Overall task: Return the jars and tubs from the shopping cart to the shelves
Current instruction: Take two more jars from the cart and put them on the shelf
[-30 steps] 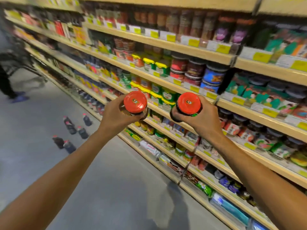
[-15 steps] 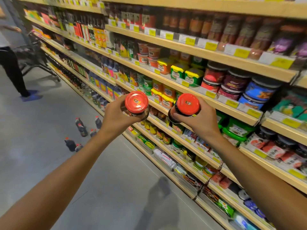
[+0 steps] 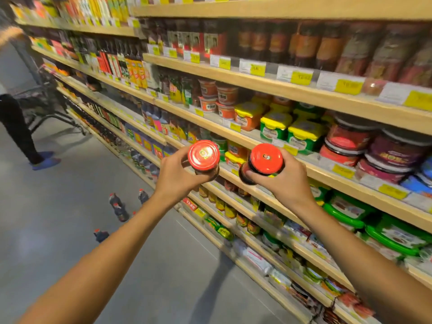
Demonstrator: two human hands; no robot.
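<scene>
My left hand (image 3: 177, 176) grips a glass jar with a red lid (image 3: 203, 155), held out in front of me at chest height. My right hand (image 3: 282, 181) grips a second dark jar with a red lid (image 3: 265, 159) just to the right of the first. Both jars hang in the aisle in front of the wooden shelves (image 3: 275, 90), level with the shelf of yellow-lidded green tubs (image 3: 275, 125). A higher shelf holds rows of dark jars (image 3: 304, 47). The jars' bodies are mostly hidden by my fingers.
Several dark bottles with red caps (image 3: 118, 206) stand on the grey floor to the left. At the far left a person (image 3: 16, 127) stands by a shopping cart (image 3: 44, 99). Red and purple round tubs (image 3: 374, 150) fill the shelf to the right.
The view has moved along the aisle and closer to the shelves. Both jars stay in my hands and have come slightly higher and nearer the tub shelf.
</scene>
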